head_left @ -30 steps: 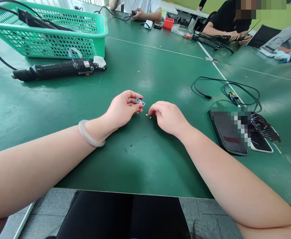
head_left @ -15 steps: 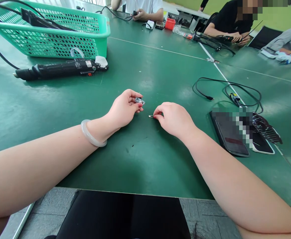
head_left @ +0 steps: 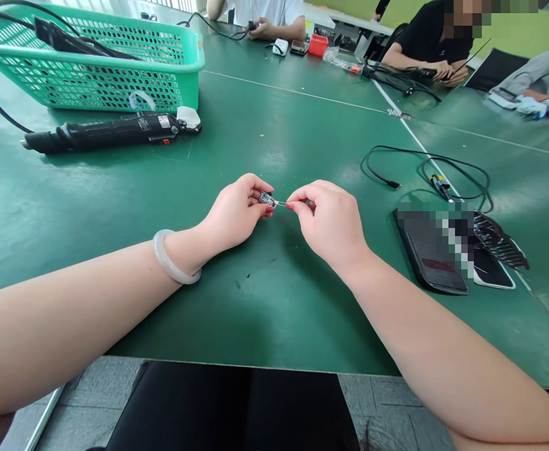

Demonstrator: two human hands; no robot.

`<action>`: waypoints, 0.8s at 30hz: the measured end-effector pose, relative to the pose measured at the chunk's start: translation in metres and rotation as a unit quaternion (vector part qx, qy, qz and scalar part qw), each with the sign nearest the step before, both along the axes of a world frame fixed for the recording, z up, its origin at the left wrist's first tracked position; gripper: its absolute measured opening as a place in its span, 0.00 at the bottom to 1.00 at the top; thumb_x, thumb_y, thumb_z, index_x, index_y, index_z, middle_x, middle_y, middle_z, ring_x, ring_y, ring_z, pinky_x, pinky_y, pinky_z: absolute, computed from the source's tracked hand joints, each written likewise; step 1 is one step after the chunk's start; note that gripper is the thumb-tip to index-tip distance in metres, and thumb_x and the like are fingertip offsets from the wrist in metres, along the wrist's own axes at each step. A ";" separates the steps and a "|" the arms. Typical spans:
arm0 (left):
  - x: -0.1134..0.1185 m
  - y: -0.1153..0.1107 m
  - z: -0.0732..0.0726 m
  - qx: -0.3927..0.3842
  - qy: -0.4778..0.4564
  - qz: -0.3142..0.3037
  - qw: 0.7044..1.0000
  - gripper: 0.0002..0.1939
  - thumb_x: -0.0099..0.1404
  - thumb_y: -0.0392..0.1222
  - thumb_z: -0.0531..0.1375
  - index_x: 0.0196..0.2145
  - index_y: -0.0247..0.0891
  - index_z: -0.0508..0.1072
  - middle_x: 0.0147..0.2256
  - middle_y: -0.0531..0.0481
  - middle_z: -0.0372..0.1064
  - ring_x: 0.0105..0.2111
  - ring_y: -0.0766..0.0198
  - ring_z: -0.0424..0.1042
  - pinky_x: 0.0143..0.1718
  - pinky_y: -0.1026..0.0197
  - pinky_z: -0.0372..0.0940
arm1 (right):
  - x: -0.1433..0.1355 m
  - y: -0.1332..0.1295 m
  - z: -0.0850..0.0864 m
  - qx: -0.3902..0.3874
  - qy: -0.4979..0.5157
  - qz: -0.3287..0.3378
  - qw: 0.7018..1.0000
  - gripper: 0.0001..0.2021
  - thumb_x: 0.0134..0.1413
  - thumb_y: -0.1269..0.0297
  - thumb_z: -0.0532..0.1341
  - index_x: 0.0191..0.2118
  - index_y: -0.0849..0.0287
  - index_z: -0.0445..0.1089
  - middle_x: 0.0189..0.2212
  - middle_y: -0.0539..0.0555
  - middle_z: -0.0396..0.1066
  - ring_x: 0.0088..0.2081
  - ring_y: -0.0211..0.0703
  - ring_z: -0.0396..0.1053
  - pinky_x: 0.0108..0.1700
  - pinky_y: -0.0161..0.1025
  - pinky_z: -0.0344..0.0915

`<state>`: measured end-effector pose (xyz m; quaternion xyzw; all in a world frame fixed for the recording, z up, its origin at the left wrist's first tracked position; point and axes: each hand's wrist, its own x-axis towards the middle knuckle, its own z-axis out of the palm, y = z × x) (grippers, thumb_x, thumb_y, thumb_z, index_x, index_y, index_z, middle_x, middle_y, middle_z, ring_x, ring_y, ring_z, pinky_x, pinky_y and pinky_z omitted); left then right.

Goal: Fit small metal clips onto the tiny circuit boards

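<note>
My left hand [head_left: 239,210] pinches a small silver-and-dark rectangular part [head_left: 267,199] between thumb and fingertips, just over the green table [head_left: 199,326]. A thin, narrow metal piece [head_left: 281,203] is held between the thumb and forefinger of my right hand [head_left: 328,222]. Its far end meets the right end of the small part; whether it goes inside, I cannot tell. Both hands are close together, with fingertips facing. A pale bangle [head_left: 173,262] circles my left wrist.
At the left stand a green basket [head_left: 180,88] with cables and a black electric screwdriver [head_left: 115,133]. To the right lie a phone [head_left: 432,257], a dark hair claw clip [head_left: 500,241] and a coiled black cable [head_left: 486,178]. Other people sit across the table.
My right hand has moved up and slightly left, bringing the thin metal piece to the small part. My left hand has shifted slightly right and down, still holding the part.
</note>
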<state>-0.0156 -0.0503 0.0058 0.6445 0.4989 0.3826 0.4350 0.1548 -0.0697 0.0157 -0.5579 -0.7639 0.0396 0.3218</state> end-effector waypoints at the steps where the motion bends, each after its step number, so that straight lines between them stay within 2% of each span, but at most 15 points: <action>1: 0.001 -0.001 0.000 0.001 0.004 -0.004 1.000 0.11 0.59 0.27 0.59 0.40 0.37 0.67 0.34 0.50 0.73 0.33 0.66 0.76 0.40 0.58 0.70 | -0.001 -0.001 -0.001 0.005 0.011 0.000 1.000 0.07 0.56 0.72 0.58 0.29 0.58 0.72 0.30 0.51 0.72 0.33 0.40 0.66 0.35 0.38 0.60; 16: 0.004 -0.003 -0.003 0.030 -0.034 -0.018 0.999 0.11 0.56 0.32 0.64 0.38 0.37 0.70 0.34 0.50 0.73 0.35 0.65 0.73 0.42 0.57 0.69 | -0.009 -0.006 -0.002 -0.014 0.015 -0.002 1.000 0.08 0.58 0.69 0.56 0.30 0.57 0.71 0.31 0.53 0.72 0.33 0.41 0.66 0.34 0.39 0.60; 24: 0.006 -0.005 0.002 -0.051 -0.079 -0.036 0.995 0.10 0.58 0.29 0.62 0.38 0.35 0.68 0.32 0.51 0.73 0.33 0.68 0.75 0.42 0.59 0.71 | -0.009 -0.006 -0.002 0.000 0.022 0.013 1.000 0.06 0.58 0.70 0.57 0.33 0.57 0.71 0.34 0.52 0.73 0.35 0.40 0.68 0.35 0.37 0.61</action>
